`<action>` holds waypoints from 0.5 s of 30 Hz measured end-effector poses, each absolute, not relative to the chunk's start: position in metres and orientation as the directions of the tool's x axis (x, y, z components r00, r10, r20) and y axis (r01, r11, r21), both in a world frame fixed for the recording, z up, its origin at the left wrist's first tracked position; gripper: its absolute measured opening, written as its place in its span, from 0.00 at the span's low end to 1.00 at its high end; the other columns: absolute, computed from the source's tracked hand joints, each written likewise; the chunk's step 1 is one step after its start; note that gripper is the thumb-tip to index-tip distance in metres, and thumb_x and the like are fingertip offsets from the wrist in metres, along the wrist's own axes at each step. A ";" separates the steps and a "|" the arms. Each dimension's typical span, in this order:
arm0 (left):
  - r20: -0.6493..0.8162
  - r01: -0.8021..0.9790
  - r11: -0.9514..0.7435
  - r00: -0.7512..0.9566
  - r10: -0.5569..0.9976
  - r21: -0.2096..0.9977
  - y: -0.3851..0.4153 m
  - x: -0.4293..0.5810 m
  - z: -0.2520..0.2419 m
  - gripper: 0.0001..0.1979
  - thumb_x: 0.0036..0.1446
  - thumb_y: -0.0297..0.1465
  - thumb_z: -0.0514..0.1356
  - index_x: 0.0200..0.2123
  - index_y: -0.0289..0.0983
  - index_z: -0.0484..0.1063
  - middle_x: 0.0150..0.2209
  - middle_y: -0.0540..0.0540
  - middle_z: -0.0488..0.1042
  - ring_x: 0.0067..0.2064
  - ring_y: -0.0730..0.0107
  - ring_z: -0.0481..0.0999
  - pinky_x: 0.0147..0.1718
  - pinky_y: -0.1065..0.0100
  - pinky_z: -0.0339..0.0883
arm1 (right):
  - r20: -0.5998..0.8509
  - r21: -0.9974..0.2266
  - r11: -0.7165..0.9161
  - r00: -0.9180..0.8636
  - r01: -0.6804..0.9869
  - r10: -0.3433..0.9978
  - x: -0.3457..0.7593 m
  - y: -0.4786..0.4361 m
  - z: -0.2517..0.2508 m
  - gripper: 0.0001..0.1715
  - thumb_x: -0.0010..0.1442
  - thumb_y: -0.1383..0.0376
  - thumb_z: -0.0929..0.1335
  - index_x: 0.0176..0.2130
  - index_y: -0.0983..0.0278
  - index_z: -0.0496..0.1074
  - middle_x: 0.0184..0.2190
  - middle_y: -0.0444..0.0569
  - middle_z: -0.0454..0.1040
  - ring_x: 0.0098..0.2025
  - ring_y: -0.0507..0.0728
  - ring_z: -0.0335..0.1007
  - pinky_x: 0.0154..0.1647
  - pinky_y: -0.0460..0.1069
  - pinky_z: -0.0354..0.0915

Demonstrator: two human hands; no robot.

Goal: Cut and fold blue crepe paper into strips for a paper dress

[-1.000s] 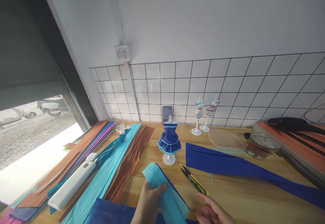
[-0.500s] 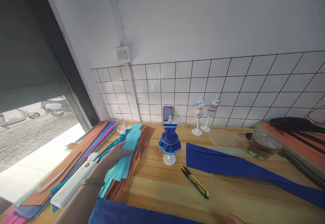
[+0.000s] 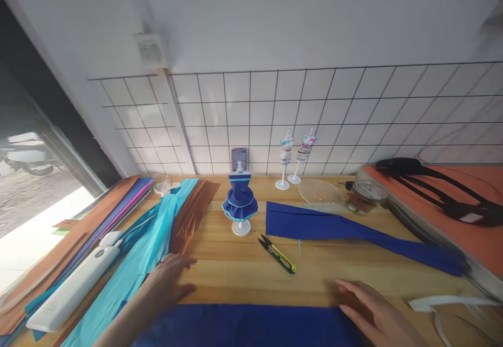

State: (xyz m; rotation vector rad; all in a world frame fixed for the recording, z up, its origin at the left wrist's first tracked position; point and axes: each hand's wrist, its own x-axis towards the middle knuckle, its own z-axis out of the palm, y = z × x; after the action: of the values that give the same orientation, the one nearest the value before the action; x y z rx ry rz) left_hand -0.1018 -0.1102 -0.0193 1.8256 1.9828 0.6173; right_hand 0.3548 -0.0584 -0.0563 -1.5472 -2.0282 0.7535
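Observation:
A dark blue piece of fabric [image 3: 243, 323] lies along the front edge of the wooden table. My left hand [image 3: 173, 276] hovers over its left end, thumb and fingers apart, holding nothing; it is somewhat blurred. At the fabric's right end my right hand [image 3: 367, 305] is open, fingers spread, near or touching the cloth; I cannot tell which. Beyond them lie yellow-and-green thread snips [image 3: 277, 254], blades parted. Behind these, a small white dress form [image 3: 241, 228] wears a blue ruffled dress [image 3: 240, 196] with light-blue trim. Another blue fabric strip [image 3: 314, 223] stretches to the right.
Turquoise [image 3: 157, 237] and brown fabric strips [image 3: 196, 203] lie at left beside a white power bank [image 3: 74, 289]. Two small dress forms [image 3: 283, 184] [image 3: 294, 179], a clear disc [image 3: 320, 192] and a glass jar [image 3: 363, 198] stand behind. A black strap [image 3: 436, 195] rests on an orange surface at right.
My left hand has left the turquoise strips and come nearer, over the blue fabric. My right hand has come further into view. The camera has turned to the right.

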 end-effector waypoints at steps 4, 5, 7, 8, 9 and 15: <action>-0.148 0.885 0.001 0.077 0.986 0.466 -0.126 -0.079 -0.039 0.21 0.38 0.36 0.67 0.40 0.44 0.74 0.40 0.45 0.76 0.45 0.54 0.71 0.43 0.60 0.62 | -0.086 -0.643 0.212 -0.345 0.736 0.935 0.351 -0.059 -0.042 0.20 0.53 0.60 0.68 0.47 0.57 0.72 0.46 0.50 0.73 0.45 0.59 0.70 0.48 0.51 0.66; -0.177 0.892 0.002 0.088 0.980 0.452 -0.126 -0.076 -0.041 0.20 0.37 0.36 0.67 0.39 0.43 0.74 0.38 0.45 0.75 0.43 0.55 0.71 0.41 0.61 0.62 | -0.117 -0.640 0.209 -0.363 0.739 0.925 0.348 -0.060 -0.038 0.19 0.52 0.61 0.67 0.46 0.58 0.72 0.43 0.49 0.74 0.43 0.58 0.71 0.45 0.50 0.67; -0.219 0.905 -0.002 0.104 0.970 0.425 -0.123 -0.072 -0.042 0.16 0.38 0.36 0.66 0.35 0.41 0.73 0.34 0.45 0.74 0.39 0.57 0.71 0.38 0.63 0.62 | -0.163 -0.616 0.205 -0.377 0.761 0.912 0.342 -0.062 -0.032 0.16 0.52 0.64 0.66 0.43 0.58 0.72 0.35 0.47 0.74 0.37 0.56 0.70 0.40 0.48 0.66; -0.238 0.911 0.001 0.106 0.965 0.412 -0.121 -0.070 -0.041 0.14 0.39 0.35 0.66 0.32 0.40 0.73 0.32 0.45 0.73 0.38 0.58 0.71 0.37 0.63 0.62 | -0.179 -0.598 0.204 -0.378 0.775 0.908 0.340 -0.062 -0.030 0.13 0.52 0.65 0.66 0.40 0.59 0.72 0.32 0.46 0.73 0.35 0.55 0.69 0.38 0.48 0.65; -0.260 0.915 0.005 0.109 0.959 0.402 -0.119 -0.068 -0.040 0.11 0.39 0.34 0.65 0.30 0.39 0.72 0.31 0.46 0.73 0.37 0.59 0.70 0.37 0.64 0.61 | -0.193 -0.584 0.203 -0.378 0.786 0.906 0.339 -0.063 -0.028 0.10 0.51 0.66 0.65 0.37 0.59 0.72 0.29 0.44 0.72 0.33 0.55 0.68 0.35 0.47 0.63; -0.294 0.904 -0.048 0.188 0.937 0.424 -0.111 -0.061 -0.035 0.04 0.39 0.30 0.61 0.20 0.39 0.68 0.28 0.46 0.73 0.34 0.60 0.70 0.35 0.64 0.60 | -0.210 -0.604 0.204 -0.400 0.771 0.892 0.341 -0.066 -0.019 0.05 0.50 0.69 0.64 0.24 0.61 0.67 0.27 0.43 0.70 0.31 0.53 0.66 0.32 0.45 0.60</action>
State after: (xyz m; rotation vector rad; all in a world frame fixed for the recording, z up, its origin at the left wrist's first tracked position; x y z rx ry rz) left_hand -0.0608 -0.1105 -0.0354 1.9524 1.7189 0.0832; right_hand 0.3407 -0.0662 -0.0194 -1.6021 -2.2869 0.9704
